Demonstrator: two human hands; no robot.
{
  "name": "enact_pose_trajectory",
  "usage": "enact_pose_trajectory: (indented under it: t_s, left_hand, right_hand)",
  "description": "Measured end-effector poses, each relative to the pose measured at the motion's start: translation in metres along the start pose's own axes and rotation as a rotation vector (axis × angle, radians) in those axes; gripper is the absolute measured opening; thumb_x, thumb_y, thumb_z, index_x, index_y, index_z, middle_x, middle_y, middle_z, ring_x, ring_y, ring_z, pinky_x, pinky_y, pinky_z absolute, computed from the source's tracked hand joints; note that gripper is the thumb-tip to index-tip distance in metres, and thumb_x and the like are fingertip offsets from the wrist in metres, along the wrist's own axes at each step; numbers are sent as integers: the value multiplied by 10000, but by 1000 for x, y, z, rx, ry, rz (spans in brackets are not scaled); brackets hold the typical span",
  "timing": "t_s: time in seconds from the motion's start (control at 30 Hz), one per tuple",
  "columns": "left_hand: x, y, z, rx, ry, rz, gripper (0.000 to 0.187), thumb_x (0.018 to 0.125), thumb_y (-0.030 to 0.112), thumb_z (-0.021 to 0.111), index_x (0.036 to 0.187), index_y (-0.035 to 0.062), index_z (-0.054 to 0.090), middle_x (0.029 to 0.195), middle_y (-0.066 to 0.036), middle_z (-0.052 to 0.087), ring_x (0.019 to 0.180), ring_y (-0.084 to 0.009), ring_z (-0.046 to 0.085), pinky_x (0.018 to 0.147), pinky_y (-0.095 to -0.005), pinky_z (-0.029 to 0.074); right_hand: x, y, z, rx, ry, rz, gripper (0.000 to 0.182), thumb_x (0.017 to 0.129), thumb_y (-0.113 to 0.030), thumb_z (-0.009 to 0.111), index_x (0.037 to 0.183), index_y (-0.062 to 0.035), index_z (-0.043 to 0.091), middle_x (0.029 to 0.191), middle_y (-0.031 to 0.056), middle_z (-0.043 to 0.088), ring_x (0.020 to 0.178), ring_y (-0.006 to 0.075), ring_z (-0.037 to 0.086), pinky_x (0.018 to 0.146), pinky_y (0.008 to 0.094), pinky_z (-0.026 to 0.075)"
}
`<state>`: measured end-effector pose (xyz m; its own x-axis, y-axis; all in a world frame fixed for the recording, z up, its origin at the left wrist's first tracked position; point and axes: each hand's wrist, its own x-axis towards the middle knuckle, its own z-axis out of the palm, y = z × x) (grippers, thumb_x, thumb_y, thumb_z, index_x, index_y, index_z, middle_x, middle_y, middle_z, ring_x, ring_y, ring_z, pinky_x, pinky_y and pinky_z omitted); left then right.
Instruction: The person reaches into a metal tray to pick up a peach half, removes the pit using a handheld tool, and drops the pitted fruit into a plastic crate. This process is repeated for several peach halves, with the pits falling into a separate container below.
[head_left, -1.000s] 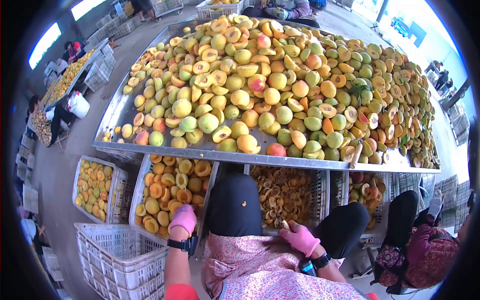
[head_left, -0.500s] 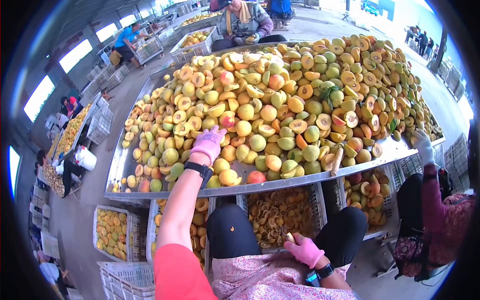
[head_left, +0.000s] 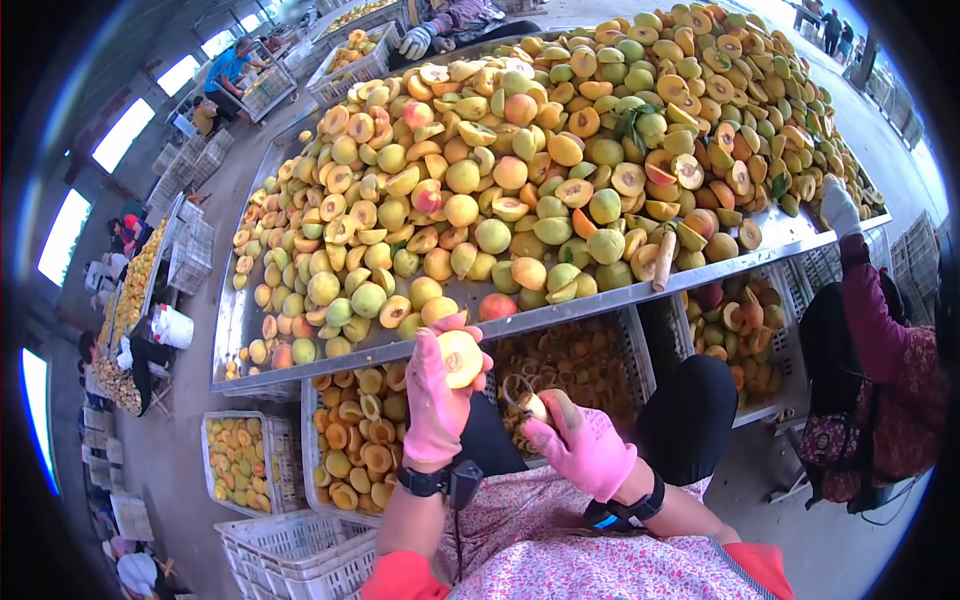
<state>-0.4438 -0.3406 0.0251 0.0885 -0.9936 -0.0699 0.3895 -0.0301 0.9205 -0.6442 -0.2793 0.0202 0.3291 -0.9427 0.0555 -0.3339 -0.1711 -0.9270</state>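
Note:
In a pink glove, my left hand [head_left: 436,408] grips a halved peach [head_left: 460,358], its cut yellow face turned up and toward my other hand. My right hand [head_left: 588,447], also gloved in pink, is closed around a pitting tool [head_left: 533,404] with a pale short handle and a thin wire loop at its tip. The loop points up and left, apart from the fruit. Both hands are over my lap, in front of a metal table [head_left: 400,347] heaped with whole and halved peaches [head_left: 492,236].
Under the table stand a crate [head_left: 640,360] of pits and scraps and a crate [head_left: 318,440] of peach halves. A wooden stick [head_left: 664,262] lies at the table's edge. At right, a co-worker's gloved hand [head_left: 839,206] touches the pile; another person's glove [head_left: 416,42] is across the table.
My left hand has come back from the pile to my lap with a halved peach. My right hand has risen and moved left with the pitting tool. The view has shifted.

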Motion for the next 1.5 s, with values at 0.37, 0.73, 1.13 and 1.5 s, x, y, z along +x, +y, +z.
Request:
enact_pose_trajectory:
  t_s: [0.37,0.73,1.13,1.5]
  left_hand:
    - [-60,-32,37,-41,208,85,767,925,732,515,1198,18,576,1036,-116,665,778,-179,683,664,-284,578]
    - [-68,-37,43,101,202,114,763,946,748,452,1144,23,582,964,-107,665,715,-157,655,625,-266,539]
    - [-71,-34,46,-32,-259,14,764,938,738,480,1130,4,575,981,-122,670,769,-164,674,669,-280,560]
    - [-64,-46,13,-352,46,-281,596,1039,584,450,1274,46,555,1071,-86,672,784,-157,667,644,-261,528]
  right_hand:
    - [-10,-8,27,-147,-52,5,280,1006,-274,618,1118,-38,518,802,218,654,762,434,668,612,478,513]
    - [-13,1,24,150,-217,125,391,1043,-346,511,1211,7,510,848,251,684,774,429,686,665,497,527]
    - [-23,22,-14,1364,-753,466,432,1082,-501,399,938,-114,527,576,-70,385,382,40,255,354,221,187]
    - [-38,84,-14,1466,-364,526,390,1005,-395,608,1177,-45,582,701,18,530,445,108,447,407,249,388]
